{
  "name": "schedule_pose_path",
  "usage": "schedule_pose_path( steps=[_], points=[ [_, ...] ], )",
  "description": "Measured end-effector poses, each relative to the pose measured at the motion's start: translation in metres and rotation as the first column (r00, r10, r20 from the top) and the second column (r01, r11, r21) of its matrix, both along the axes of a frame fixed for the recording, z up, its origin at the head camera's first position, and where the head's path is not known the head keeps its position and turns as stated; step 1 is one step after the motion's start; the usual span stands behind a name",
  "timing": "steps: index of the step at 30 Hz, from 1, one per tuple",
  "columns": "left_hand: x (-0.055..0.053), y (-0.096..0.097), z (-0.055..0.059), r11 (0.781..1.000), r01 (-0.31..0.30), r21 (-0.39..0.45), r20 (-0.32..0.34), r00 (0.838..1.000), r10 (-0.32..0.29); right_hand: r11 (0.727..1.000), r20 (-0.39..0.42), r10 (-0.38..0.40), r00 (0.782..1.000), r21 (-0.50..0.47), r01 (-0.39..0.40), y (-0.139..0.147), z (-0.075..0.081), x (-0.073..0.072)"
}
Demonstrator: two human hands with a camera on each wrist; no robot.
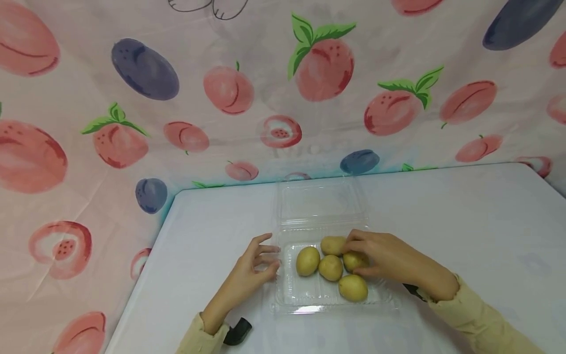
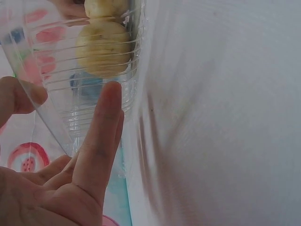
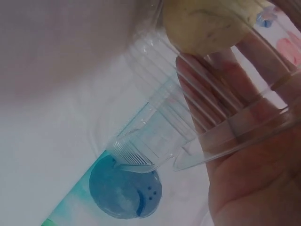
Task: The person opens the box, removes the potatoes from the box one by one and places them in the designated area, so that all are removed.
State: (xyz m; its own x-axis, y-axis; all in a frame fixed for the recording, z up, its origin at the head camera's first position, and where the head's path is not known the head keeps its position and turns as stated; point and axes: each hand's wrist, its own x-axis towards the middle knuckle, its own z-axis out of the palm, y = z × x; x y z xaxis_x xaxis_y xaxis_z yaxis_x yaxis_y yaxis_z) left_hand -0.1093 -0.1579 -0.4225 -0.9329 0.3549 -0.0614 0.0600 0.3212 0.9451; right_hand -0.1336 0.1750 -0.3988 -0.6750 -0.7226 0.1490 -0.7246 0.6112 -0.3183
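Observation:
A clear plastic clamshell container (image 1: 300, 294) lies on the table with its lid folded back, and several yellow potatoes are in its base. Inside the right part, my right hand (image 1: 384, 258) grips a potato (image 1: 355, 260), fingers on its far side and thumb on its near side. In the right wrist view those fingers (image 3: 207, 89) show through the ribbed wall by a potato (image 3: 207, 28). At the container's left side, my left hand (image 1: 249, 270) has its fingers extended and spread by the rim. The left wrist view shows fingers (image 2: 96, 146) close against the outer wall; contact is hard to tell.
The transparent lid (image 1: 323, 201) lies flat behind the base, toward the back edge of the white table (image 1: 212, 236). A fruit-printed cloth (image 1: 247, 137) hangs behind and to the left. Black wrist straps (image 1: 238, 332) show at the sleeves.

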Motion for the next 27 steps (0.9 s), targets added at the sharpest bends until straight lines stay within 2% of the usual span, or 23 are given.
schedule_pose_path(
  steps=[7, 27],
  points=[
    [-0.001, -0.001, 0.0012, 1.0, 0.018, 0.022, 0.0, 1.0, -0.018, 1.0, -0.014, 0.002, 1.0, -0.025, -0.003, 0.0, -0.0025, -0.0007],
    [-0.0019, -0.0032, 0.0024, 1.0, 0.005, 0.012, 0.025, 1.0, -0.005, 0.993, -0.069, 0.053, 0.996, -0.1, -0.06, 0.0019, -0.0043, -0.0034]
  ],
)
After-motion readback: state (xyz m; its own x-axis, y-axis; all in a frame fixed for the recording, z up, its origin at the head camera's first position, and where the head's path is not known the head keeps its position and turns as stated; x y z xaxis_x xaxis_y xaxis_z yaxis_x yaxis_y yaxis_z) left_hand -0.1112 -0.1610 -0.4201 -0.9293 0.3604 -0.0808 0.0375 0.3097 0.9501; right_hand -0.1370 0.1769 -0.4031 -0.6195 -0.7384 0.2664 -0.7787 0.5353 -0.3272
